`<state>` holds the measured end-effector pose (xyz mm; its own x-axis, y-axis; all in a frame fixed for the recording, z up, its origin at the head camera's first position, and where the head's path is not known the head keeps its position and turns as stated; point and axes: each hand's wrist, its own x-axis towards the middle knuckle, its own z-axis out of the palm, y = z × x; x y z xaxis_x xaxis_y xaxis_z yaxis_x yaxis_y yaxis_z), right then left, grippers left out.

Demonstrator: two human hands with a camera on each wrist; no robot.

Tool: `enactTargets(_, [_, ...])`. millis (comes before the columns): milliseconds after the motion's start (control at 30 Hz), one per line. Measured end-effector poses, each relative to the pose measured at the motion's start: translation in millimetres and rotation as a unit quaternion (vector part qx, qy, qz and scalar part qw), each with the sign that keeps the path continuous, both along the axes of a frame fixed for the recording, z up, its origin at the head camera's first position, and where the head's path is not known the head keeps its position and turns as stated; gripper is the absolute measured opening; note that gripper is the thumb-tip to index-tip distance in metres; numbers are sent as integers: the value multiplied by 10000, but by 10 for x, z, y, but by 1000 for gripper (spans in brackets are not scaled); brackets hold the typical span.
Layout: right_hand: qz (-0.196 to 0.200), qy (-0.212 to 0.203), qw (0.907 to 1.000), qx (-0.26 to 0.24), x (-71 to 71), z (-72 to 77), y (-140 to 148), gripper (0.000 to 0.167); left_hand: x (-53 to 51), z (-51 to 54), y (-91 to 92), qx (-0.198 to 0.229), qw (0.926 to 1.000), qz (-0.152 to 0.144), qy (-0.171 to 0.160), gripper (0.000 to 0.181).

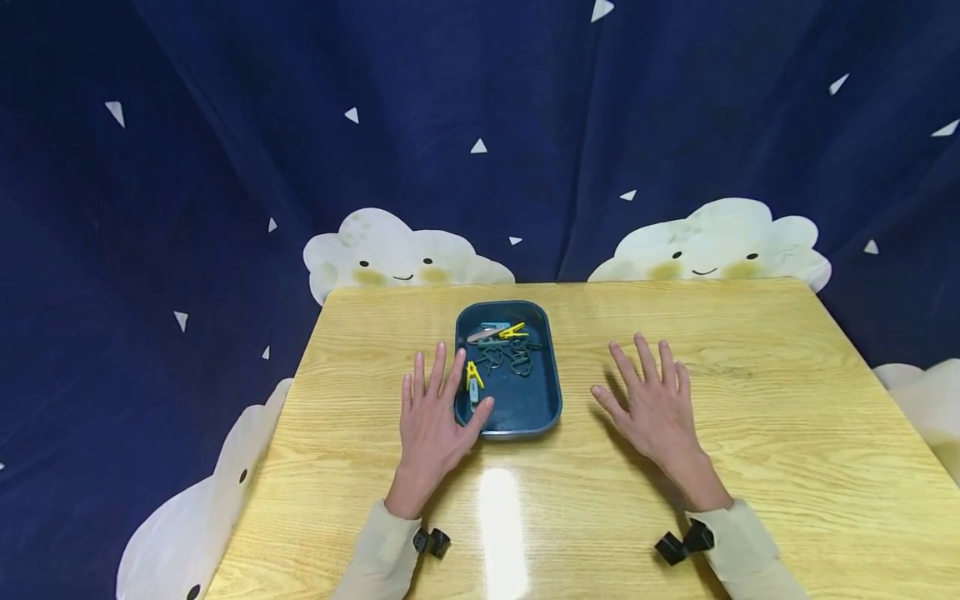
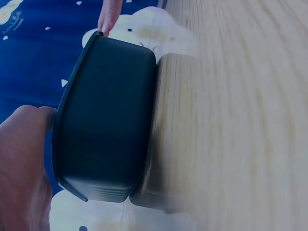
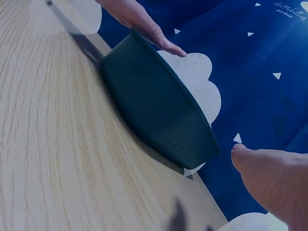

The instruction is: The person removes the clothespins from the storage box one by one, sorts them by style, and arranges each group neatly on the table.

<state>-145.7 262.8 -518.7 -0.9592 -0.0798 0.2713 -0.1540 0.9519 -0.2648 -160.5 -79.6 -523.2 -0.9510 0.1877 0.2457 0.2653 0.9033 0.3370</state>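
Observation:
A dark blue-green tray point(image 1: 525, 412) stands on the wooden table, holding small items. Inside are yellow clothespins, one point(image 1: 514, 330) near the back and another point(image 1: 472, 372) at the left side, with a light blue clothespin point(image 1: 474, 392) below it. A long beige piece point(image 1: 486, 334) and several dark looped pieces point(image 1: 520, 358) lie in the back half. My left hand point(image 1: 431, 423) is over the tray's left edge, fingers spread and straight; whether it touches the rim I cannot tell. My right hand point(image 1: 658, 412) hovers right of the tray, fingers spread, holding nothing.
The wooden table point(image 1: 787, 433) extends to both sides of the tray. Behind it hangs a dark blue curtain point(image 1: 420, 75) with white triangles and smiling clouds. Each wrist carries a small black camera, such as the right one point(image 1: 684, 542).

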Motion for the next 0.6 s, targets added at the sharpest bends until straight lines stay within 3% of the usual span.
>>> enactTargets(300, [178, -101, 9998, 74, -101, 4, -175, 78, -54, -33, 29, -2, 9999, -130, 74, 91])
enactTargets(433, [375, -92, 9991, 152, -174, 25, -319, 76, -69, -53, 43, 143, 9995, -228, 185, 93])
enactTargets(600, [693, -18, 9970, 329, -268, 58, -533, 74, -73, -69, 62, 144, 9994, -310, 90, 95])
